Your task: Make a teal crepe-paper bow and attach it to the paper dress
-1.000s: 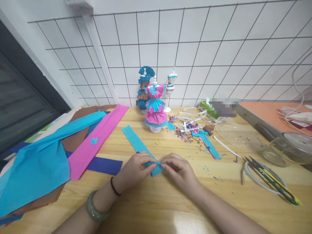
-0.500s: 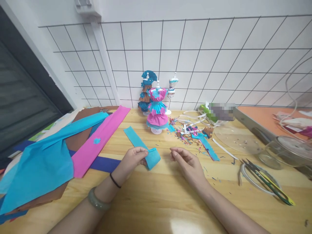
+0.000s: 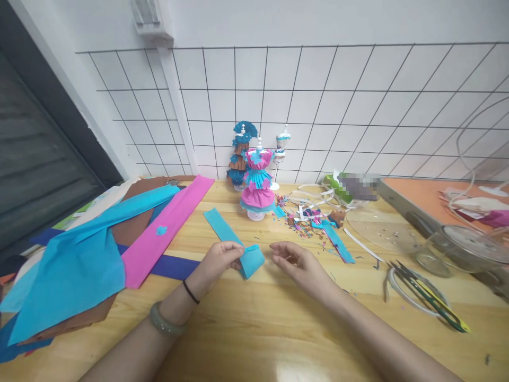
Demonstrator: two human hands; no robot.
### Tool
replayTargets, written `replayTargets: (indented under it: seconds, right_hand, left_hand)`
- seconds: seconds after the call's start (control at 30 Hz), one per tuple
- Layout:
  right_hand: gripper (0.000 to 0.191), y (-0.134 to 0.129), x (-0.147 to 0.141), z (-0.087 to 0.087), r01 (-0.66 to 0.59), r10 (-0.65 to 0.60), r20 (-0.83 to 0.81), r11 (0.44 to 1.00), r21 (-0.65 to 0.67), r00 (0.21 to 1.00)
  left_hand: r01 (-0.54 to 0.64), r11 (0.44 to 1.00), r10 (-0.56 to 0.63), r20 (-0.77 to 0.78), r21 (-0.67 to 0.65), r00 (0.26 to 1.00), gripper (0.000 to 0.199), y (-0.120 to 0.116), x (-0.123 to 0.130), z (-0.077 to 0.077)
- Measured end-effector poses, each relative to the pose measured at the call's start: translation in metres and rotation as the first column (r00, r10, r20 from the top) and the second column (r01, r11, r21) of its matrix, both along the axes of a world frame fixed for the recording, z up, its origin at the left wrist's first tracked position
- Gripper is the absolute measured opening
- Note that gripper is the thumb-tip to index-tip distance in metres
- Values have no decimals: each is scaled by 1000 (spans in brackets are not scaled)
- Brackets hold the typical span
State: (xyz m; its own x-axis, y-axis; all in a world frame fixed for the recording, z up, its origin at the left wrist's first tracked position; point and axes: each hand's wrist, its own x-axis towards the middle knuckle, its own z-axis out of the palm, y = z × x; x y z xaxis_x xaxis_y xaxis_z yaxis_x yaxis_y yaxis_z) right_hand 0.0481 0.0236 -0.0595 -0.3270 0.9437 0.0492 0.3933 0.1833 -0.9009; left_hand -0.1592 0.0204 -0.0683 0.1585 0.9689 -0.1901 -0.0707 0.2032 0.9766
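My left hand (image 3: 218,261) pinches a blue crepe paper strip (image 3: 253,262) between thumb and fingers. The strip's near end curls over into a loop, and its far end lies flat on the table. Just right of the loop is my right hand (image 3: 297,261), apart from the paper, its fingers loosely bent with a gap to the thumb and nothing seen in them. Behind the strip stands a small dress form (image 3: 257,183) in a ruffled pink and blue paper dress.
Crepe paper sheets (image 3: 79,281) and a pink strip (image 3: 170,231) cover the left side. Two more dress forms, one brown and teal (image 3: 239,156), stand by the tiled wall. Paper scraps (image 3: 306,223), scissors (image 3: 431,297) and a clear container (image 3: 461,246) lie to the right.
My right hand has come slightly left, closer to the blue strip. The left hand keeps its pinch on the strip. The whole view has shifted a little.
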Motion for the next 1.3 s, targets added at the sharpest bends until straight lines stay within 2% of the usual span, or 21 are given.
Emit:
replayTargets:
  seconds: [0.13,0.27,0.4,0.67,0.93,1.0,1.1,1.17,1.3]
  right_hand:
    - [39,2,-8,-10,-50,54,-100,998,37,994]
    - [41,0,-18,-25,-124,124,-217,992,14,968]
    - [34,-4,-24,-34,-122,110,-269,992,-25,957]
    - [22,-8,-24,-26,-46,37,-309,999,-22,950]
    - [24,-8,-22,-30,-58,33,-299,995,-76,954]
    - [28,-8,-19,-25,-48,34,-229,997,-55,973]
    - [35,-10,-4,-5,-56,53,50,997,53,997]
    - [37,-13,12,13,-88,51,256,987,137,965]
    - [33,-15,62,40,-2,-119,523,975,224,844]
  left_hand:
    - [64,995,-51,-159,75,986,23,-3,2,6]
    - [109,991,-88,-220,84,971,21,-4,2,4]
    - [152,983,-124,-247,98,961,22,-5,3,0]
    - [185,978,-152,-277,98,949,23,-7,4,-1]
    - [161,980,-125,-272,113,954,23,-6,4,-1]
    - [144,983,-108,-273,114,956,22,-4,3,-1]
    - [104,987,-69,-264,122,962,22,-2,1,0]
    - [68,990,-35,-249,125,968,23,0,0,0]
    - [18,992,9,-212,122,977,24,1,-1,0]
